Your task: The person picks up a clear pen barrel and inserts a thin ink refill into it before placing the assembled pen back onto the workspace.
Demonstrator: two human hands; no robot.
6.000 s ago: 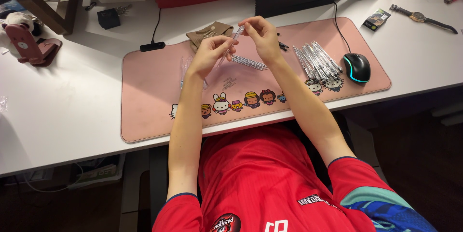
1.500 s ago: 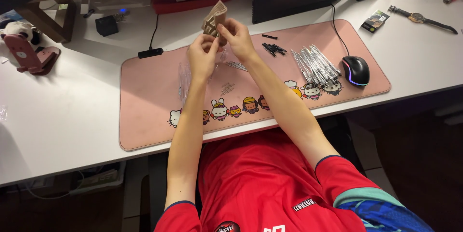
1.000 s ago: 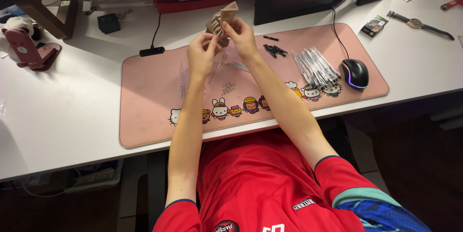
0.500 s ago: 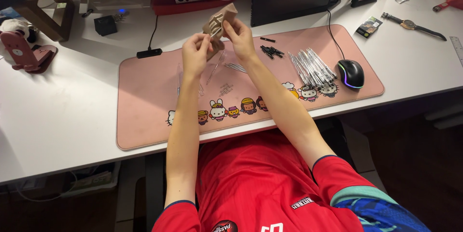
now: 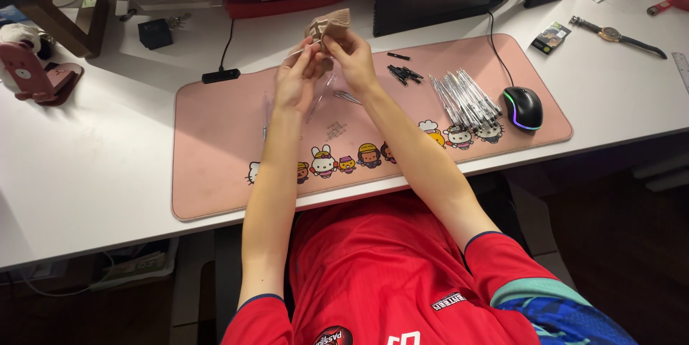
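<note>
Both hands up over the pink mat (image 5: 215, 166): right hand (image 5: 352, 58) pinched a tan pouch (image 5: 329, 26), mouth tilted up-right; left hand (image 5: 294, 83) gripped a thin clear tube (image 5: 321, 94), slanting down-left below it.

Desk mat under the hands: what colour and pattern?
Pink desk mat, plain apart from a row of small cartoon characters along its near edge; the head view shows it.
</note>
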